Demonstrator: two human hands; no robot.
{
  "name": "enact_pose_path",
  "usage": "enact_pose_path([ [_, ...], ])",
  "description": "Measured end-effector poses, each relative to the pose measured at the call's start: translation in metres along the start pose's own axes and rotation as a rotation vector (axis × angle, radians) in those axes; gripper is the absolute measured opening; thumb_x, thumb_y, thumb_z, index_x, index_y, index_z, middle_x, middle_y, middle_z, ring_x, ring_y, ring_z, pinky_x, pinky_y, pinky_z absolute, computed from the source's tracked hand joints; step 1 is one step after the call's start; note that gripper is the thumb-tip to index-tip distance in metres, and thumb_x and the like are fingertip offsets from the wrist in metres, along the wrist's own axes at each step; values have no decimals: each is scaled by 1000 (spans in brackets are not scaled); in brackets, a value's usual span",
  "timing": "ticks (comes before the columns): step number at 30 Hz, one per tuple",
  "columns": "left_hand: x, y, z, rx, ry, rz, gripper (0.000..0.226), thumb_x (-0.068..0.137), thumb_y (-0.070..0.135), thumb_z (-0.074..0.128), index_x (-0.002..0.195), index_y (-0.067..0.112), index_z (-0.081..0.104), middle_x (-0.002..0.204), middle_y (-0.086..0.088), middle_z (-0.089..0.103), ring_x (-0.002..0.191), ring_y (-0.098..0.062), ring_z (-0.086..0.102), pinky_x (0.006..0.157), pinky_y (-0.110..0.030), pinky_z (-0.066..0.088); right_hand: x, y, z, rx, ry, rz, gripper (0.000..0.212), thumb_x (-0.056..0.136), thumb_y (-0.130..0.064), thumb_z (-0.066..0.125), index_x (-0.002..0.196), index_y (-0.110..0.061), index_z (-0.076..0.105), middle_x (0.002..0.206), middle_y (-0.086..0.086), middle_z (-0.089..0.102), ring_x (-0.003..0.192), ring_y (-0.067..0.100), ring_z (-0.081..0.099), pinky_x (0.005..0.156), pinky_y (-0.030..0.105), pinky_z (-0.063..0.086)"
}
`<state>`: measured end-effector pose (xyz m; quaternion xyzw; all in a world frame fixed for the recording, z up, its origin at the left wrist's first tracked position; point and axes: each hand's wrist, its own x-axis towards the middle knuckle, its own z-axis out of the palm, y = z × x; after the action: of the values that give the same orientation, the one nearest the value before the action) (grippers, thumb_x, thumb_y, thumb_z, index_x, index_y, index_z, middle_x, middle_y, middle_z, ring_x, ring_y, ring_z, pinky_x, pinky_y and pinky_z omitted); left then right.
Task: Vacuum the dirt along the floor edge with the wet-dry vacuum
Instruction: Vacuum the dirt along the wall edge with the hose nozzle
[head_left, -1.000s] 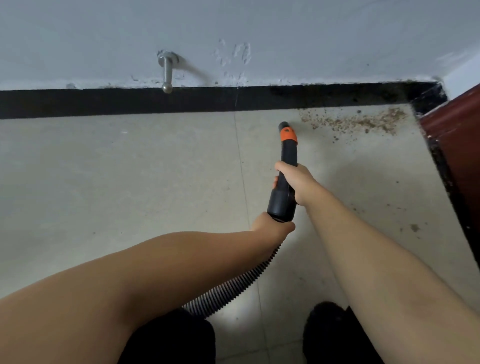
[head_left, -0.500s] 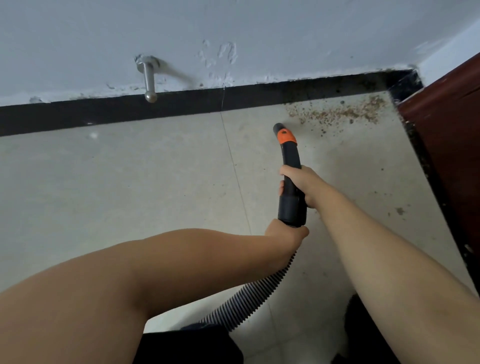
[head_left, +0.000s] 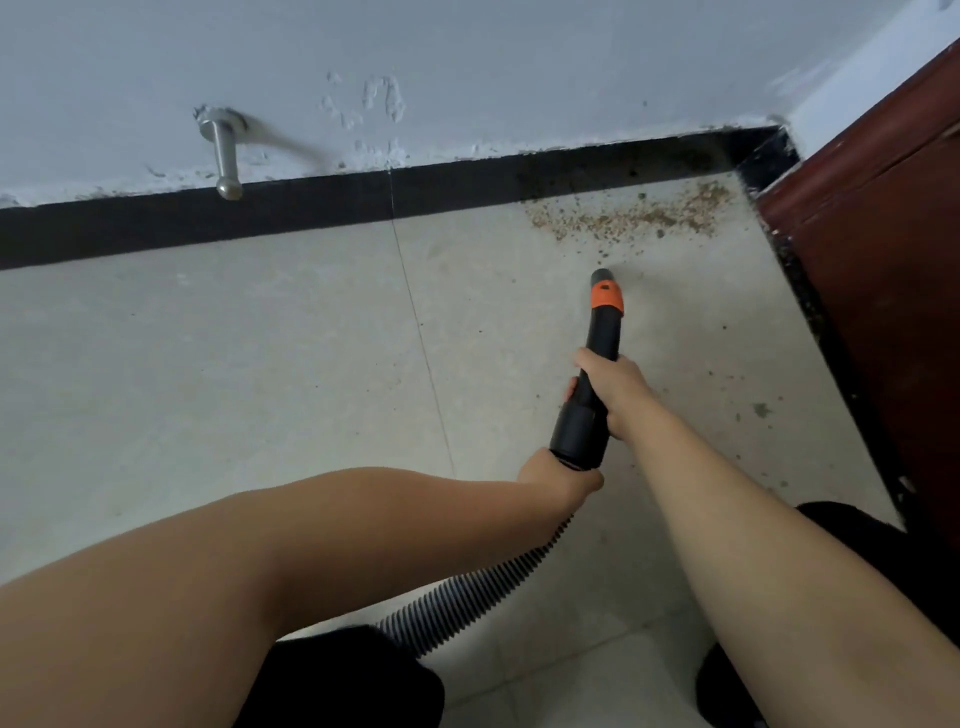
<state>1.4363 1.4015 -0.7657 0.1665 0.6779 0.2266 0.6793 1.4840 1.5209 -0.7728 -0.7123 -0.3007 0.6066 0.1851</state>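
A black vacuum nozzle (head_left: 597, 358) with an orange band points at the floor, its tip a short way in front of a patch of brown dirt (head_left: 634, 215) lying along the black skirting near the corner. My right hand (head_left: 613, 387) grips the nozzle's middle. My left hand (head_left: 558, 475) holds the ribbed grey hose (head_left: 478, 597) just behind the nozzle's wide black end. The hose runs back down between my arms and out of sight behind my legs.
Black skirting (head_left: 260, 223) runs along the pale wall, with a metal door stop (head_left: 226, 156) sticking out above it. A dark red door (head_left: 883, 260) stands at the right. Scattered specks (head_left: 761, 410) dot the tile near the door. My dark-clad knees (head_left: 353, 675) are at the bottom.
The nozzle has shifted to the right, toward the corner, with its tip now below the middle of the dirt patch. Both hands keep their hold.
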Motion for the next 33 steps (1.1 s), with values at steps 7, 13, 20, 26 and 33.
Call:
enact_pose_path([
  [7,-14,-27,-7,17,247,-61,27,80,16,67,104,9,57,72,-3,54,63,-18,53,53,-24,41,-22,16,32,-100,-351,-22,9,85,-5,54,85,-9,46,57,7,51,46,21,51,53,30,48],
  [13,1,-1,30,86,175,-43,38,80,17,69,113,8,54,86,-6,56,78,-21,56,60,-26,44,-3,6,-21,-2,-184,-6,11,86,-7,55,85,-11,45,59,6,51,44,19,50,50,28,47],
  [20,26,36,85,112,166,69,28,79,16,68,104,11,58,75,-1,54,70,-19,55,59,-23,43,33,-26,-84,9,-118,22,9,87,-10,57,91,-9,48,63,6,53,51,20,52,56,31,49],
  [26,22,28,92,28,320,-2,40,79,15,68,115,6,55,77,-3,53,65,-17,52,53,-23,40,28,-28,-65,-107,-321,39,11,86,-8,57,91,-10,47,63,7,53,49,19,52,52,29,49],
  [33,14,34,85,19,404,-23,34,77,26,73,104,13,57,81,-7,66,68,-19,61,65,-31,53,24,-38,-53,-149,-464,79,12,86,-8,57,89,-10,46,61,6,52,46,19,51,51,28,48],
])
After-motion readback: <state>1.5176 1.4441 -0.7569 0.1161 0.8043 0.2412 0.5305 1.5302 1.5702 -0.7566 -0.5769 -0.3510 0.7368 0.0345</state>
